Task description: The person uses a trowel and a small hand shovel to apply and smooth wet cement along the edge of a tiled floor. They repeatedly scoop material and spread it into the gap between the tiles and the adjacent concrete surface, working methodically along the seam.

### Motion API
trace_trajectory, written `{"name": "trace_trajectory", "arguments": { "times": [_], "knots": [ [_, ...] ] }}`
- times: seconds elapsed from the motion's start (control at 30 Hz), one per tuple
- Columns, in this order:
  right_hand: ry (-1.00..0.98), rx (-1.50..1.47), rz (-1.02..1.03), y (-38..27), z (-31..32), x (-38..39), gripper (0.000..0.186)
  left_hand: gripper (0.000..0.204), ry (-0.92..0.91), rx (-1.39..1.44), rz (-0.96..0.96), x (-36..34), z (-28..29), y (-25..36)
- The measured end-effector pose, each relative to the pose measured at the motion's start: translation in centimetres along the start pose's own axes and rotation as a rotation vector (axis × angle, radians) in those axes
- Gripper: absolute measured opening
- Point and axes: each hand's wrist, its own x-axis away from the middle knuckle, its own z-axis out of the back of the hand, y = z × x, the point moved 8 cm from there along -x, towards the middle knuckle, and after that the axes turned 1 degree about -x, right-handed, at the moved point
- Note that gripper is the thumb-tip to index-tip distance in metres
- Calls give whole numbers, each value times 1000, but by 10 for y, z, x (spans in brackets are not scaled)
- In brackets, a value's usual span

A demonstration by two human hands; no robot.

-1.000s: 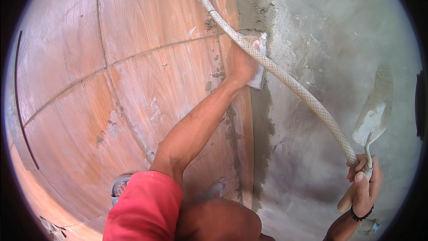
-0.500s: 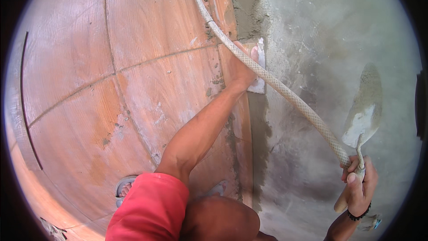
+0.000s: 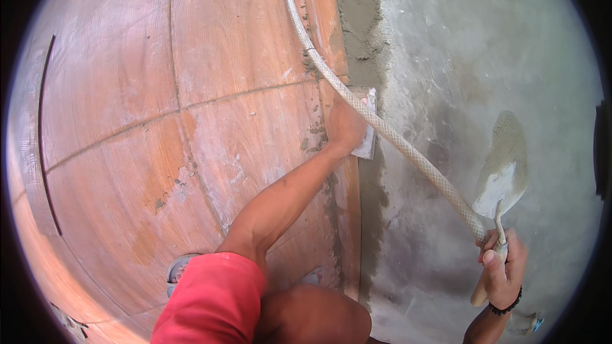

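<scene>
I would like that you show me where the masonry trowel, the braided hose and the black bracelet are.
Masonry trowel [image 3: 502, 167]: head view, on its blade.
Braided hose [image 3: 408, 151]: head view, along its middle stretch.
Black bracelet [image 3: 507, 309]: head view, on its band.

We find the left hand [image 3: 344, 126] partly covered by the hose [image 3: 414, 156], which the top edge cuts off; its lower end we lose at the right hand [image 3: 507, 274]. The red sleeve [image 3: 210, 299] hides part of a sandalled foot [image 3: 176, 271]; a blue-tipped object [image 3: 528, 323] is too small to identify.
</scene>
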Motion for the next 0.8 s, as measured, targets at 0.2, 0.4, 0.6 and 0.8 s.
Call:
{"name": "trace_trajectory", "arguments": {
  "times": [0.2, 0.4, 0.6, 0.8],
  "knots": [
    [34, -71, 0, 12, -8, -1, 33, 53, -3, 35, 64, -68, -5, -5],
    [-9, 2, 4, 4, -3, 0, 34, 56, -36, -67, -36, -14, -14, -31],
    [33, -36, -26, 21, -4, 2, 35, 43, -14, -39, -4, -71, 1, 31],
    [-20, -101, -110, 32, -29, -14, 31, 43, 175, 65, 58, -71, 16, -38]
  ]
}}
